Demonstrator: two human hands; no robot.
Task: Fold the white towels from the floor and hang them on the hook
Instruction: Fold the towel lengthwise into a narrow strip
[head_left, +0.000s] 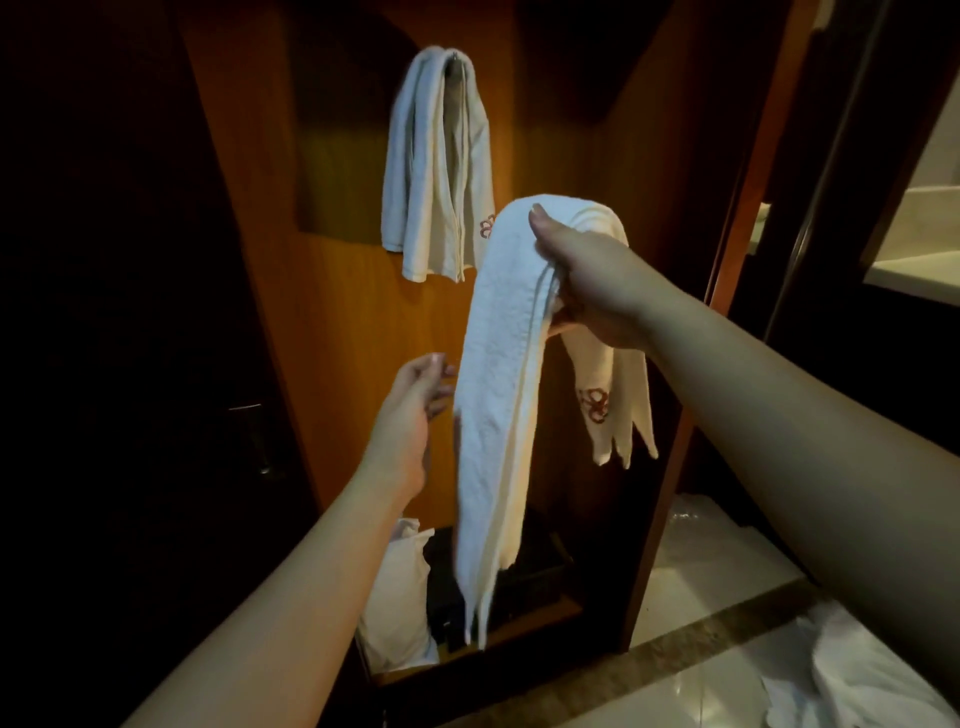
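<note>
Towel (498, 395) draped over right hand (587, 291), pinched at the fold, long axis hanging down; hook (453, 58) up-left, nearer left hand (410, 415), grip spread.

The folded towel (498, 395) is white, creamier on its far layers, with a small red flower-like emblem near one hanging end. The hung towel (436, 166) is white too, with the same red emblem at its right edge. The wardrobe panel (353, 322) is warm orange-brown wood grain. The floor (717, 577) is pale glossy tile with a brown band.
</note>
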